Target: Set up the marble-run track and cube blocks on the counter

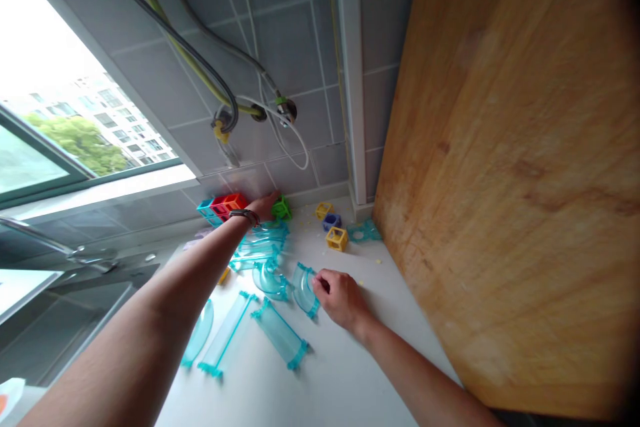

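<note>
My left hand reaches far back to the tiled wall, with a watch on its wrist. It touches a green open-frame cube, and its fingers are hidden from me. A row of blue, red and orange cubes sits just left of it. My right hand rests on the white counter, fingers curled on the edge of a curved clear-blue track piece. Another curved piece and straight track pieces lie beside it.
Yellow and purple cubes and a clear-blue piece lie near the wall corner. A large wooden board stands along the right. Hoses hang on the tiles. A sink with a tap is at left, under a window.
</note>
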`<act>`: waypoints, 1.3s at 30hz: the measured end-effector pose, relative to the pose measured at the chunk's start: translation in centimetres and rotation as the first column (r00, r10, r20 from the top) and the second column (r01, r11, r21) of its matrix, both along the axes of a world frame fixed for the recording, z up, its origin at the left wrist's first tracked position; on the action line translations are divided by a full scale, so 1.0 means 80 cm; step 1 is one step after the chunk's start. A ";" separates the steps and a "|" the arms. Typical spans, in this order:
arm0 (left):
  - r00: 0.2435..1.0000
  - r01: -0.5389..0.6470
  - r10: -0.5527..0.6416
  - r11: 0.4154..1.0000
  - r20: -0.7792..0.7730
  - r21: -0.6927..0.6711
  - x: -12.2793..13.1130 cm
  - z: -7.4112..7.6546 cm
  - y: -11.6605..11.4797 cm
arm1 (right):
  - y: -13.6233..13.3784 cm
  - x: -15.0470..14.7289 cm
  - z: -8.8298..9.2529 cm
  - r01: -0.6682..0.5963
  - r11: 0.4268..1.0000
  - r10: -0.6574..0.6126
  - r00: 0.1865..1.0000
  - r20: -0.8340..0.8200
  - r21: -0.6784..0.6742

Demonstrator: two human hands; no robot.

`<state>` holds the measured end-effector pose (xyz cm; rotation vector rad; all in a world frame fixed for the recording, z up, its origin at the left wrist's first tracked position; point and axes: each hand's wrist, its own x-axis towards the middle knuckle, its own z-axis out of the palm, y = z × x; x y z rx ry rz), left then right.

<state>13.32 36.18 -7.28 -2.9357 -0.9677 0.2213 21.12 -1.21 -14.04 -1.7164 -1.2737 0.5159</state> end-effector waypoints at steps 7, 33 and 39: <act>0.992 -0.020 0.022 1.000 0.120 -0.023 0.019 0.018 -0.002 | 0.001 0.002 0.002 0.012 1.000 -0.012 0.999 -0.033 0.016; 0.297 0.384 0.610 0.629 0.735 -0.676 -0.098 -0.033 -0.384 | -0.034 -0.013 0.006 0.007 0.902 0.182 0.900 -0.395 0.432; 0.282 0.453 0.749 0.446 0.599 -0.772 -0.099 -0.029 -0.384 | -0.032 -0.016 0.018 0.009 0.930 0.181 0.858 -0.481 0.367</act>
